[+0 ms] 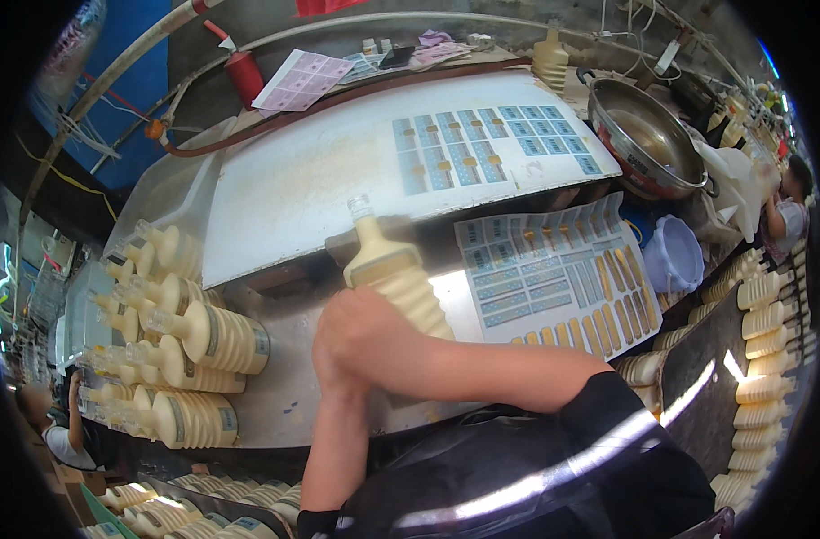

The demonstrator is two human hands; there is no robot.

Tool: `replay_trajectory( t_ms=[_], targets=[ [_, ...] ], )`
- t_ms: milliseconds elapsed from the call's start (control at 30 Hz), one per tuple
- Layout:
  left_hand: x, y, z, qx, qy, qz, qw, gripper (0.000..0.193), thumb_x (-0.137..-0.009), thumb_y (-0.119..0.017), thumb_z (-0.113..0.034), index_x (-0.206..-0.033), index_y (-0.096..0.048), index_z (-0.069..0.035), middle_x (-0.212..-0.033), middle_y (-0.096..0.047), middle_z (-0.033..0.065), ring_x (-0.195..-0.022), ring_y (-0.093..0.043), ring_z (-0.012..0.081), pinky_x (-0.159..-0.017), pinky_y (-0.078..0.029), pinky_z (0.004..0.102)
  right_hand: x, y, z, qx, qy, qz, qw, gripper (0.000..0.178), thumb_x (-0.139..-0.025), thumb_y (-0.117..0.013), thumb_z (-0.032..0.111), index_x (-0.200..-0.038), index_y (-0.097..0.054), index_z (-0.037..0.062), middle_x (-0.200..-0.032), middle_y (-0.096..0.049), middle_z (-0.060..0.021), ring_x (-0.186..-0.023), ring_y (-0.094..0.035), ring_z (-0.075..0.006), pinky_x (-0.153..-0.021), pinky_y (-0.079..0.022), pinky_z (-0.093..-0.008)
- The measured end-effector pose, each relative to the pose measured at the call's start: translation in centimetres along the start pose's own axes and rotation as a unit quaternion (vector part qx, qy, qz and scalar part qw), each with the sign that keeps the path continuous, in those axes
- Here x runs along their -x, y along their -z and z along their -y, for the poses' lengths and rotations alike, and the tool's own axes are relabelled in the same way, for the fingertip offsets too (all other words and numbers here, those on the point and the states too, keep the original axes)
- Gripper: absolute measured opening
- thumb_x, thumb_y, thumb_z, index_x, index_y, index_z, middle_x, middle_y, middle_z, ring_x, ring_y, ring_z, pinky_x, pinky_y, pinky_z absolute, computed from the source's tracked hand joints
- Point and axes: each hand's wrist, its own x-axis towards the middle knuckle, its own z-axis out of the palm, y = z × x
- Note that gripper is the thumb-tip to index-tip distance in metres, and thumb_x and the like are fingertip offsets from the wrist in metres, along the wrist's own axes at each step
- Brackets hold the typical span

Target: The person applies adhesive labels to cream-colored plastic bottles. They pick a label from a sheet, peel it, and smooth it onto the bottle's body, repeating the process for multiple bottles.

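A cream bottle (pixel 396 283) with a ribbed body and a clear narrow neck lies tilted on the metal tabletop, its neck pointing away from me. My right hand (pixel 374 328) comes across from the right and is curled against the bottle's near left side. Under and beside it is my left hand (pixel 326 346), mostly covered, its fingers hidden. The forearms cross near the wrists. Right of the bottle lies a sheet of blue and gold labels (pixel 554 278). More label pieces (pixel 455 148) lie on the white board (pixel 311 171) beyond.
Several cream bottles (pixel 226 337) lie stacked on the left. A wide metal pan (pixel 648 135) and a lavender bucket (pixel 675 256) are at the right. A red bottle (pixel 243 76) and papers (pixel 302 81) sit at the back. Rows of bottles (pixel 760 359) fill the right side; people work at both sides.
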Motion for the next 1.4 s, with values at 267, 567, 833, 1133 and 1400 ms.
replay_trajectory(
  t_ms=[267,567,833,1133,1400],
  targets=[
    [1.7,-8.2,-2.9,-0.505,-0.168,-0.082,0.843,0.077,-0.091,-0.06,-0.018,-0.161,-0.032,-0.005,-0.145,-0.048,0.0223,-0.136,-0.046,0.038,-0.12,-0.031,0.0465,1.8,4.1,-4.4,-0.086,-0.269,-0.074,0.957,0.037,-0.086,-0.071,0.012,-0.121,-0.068,0.0023,-0.089,-0.071,-0.0139,-0.081,-0.071,-0.0332,-0.076,-0.057,-0.0413],
    [0.8,-10.6,-2.1,-0.482,-0.077,-0.086,0.869,0.092,-0.082,-0.061,-0.013,-0.164,-0.021,0.001,-0.151,-0.046,0.0274,-0.136,-0.05,0.0371,-0.117,-0.037,0.0442,10.9,3.9,-13.6,-0.265,-0.49,-0.198,0.807,0.022,-0.094,-0.065,0.014,-0.11,-0.074,0.0042,-0.098,-0.077,-0.0102,-0.086,-0.074,-0.0266,-0.083,-0.057,-0.0362],
    [3.4,-10.1,-1.3,-0.437,-0.055,-0.1,0.892,0.09,-0.091,-0.061,-0.02,-0.164,-0.014,0.004,-0.16,-0.035,0.024,-0.145,-0.04,0.0328,-0.122,-0.029,0.0427,16.6,12.4,-22.9,0.23,-0.524,-0.093,0.815,0.033,-0.085,-0.063,0.011,-0.116,-0.072,0.0056,-0.118,-0.068,-0.0156,-0.094,-0.071,-0.0369,-0.082,-0.057,-0.0464],
    [4.4,-9.4,-0.8,-0.369,-0.041,-0.121,0.921,0.089,-0.093,-0.062,-0.021,-0.165,-0.013,-0.001,-0.16,-0.034,0.0231,-0.145,-0.04,0.0328,-0.122,-0.029,0.0435,23.0,12.7,-27.0,0.323,-0.344,0.045,0.881,0.019,-0.087,-0.068,0.009,-0.106,-0.069,0.0087,-0.099,-0.072,-0.0097,-0.083,-0.072,-0.0349,-0.071,-0.058,-0.0441],
    [7.9,-7.3,0.7,-0.466,-0.072,-0.139,0.871,0.089,-0.085,-0.07,-0.015,-0.16,-0.025,0.003,-0.152,-0.043,0.0251,-0.142,-0.044,0.0353,-0.12,-0.033,0.0449,14.8,11.6,-13.3,-0.261,-0.512,0.007,0.818,0.015,-0.092,-0.072,0.014,-0.094,-0.078,0.0001,-0.075,-0.074,-0.0042,-0.069,-0.073,-0.0131,-0.062,-0.056,-0.028]
  ],
)
